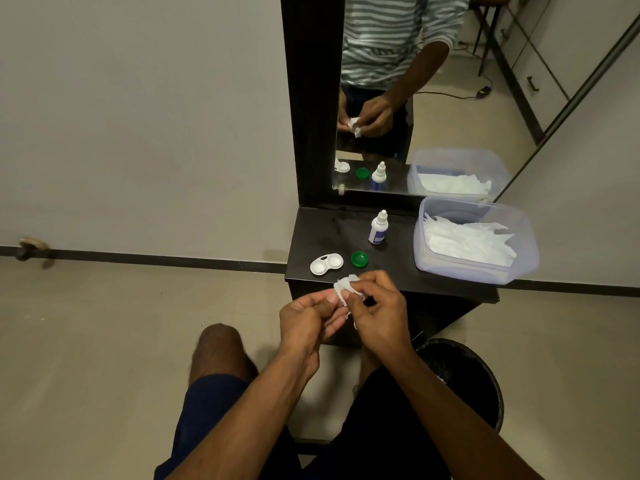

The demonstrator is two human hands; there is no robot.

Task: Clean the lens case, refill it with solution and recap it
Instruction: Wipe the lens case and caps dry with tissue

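Both hands point(346, 313) pinch crumpled white tissue point(346, 287) above the glossy figure-eight case point(326, 264).

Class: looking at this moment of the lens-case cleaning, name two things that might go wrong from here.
1. The open lens case lies near the shelf's front edge; a knock might tip it off.
2. Both hands, left and right, hold crumpled tissue; fibres might end up in the wells.
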